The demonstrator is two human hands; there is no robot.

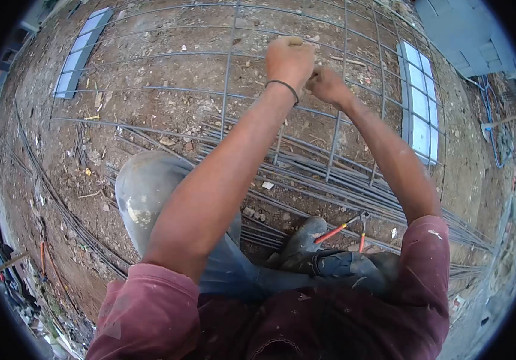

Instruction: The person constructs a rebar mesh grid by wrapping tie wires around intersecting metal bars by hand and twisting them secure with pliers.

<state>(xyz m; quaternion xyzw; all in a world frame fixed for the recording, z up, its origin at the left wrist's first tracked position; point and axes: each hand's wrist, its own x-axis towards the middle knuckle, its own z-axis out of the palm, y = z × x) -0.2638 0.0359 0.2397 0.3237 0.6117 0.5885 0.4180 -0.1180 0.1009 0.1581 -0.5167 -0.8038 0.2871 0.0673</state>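
Note:
My left hand, with a dark band at its wrist, is closed at the top centre over a grid of steel bars. Just right of it my right hand is closed too, its fingertips close to the left hand. What either hand holds is hidden or too small to name. Both are over the crossing bars of the grid. Pincers with red handles lie on the ground near my foot, below the hands.
The grid rests near a block at the left and another at the right. Loose steel bars lie in front of my knees, and more at the left. Grey blocks stand at the top right.

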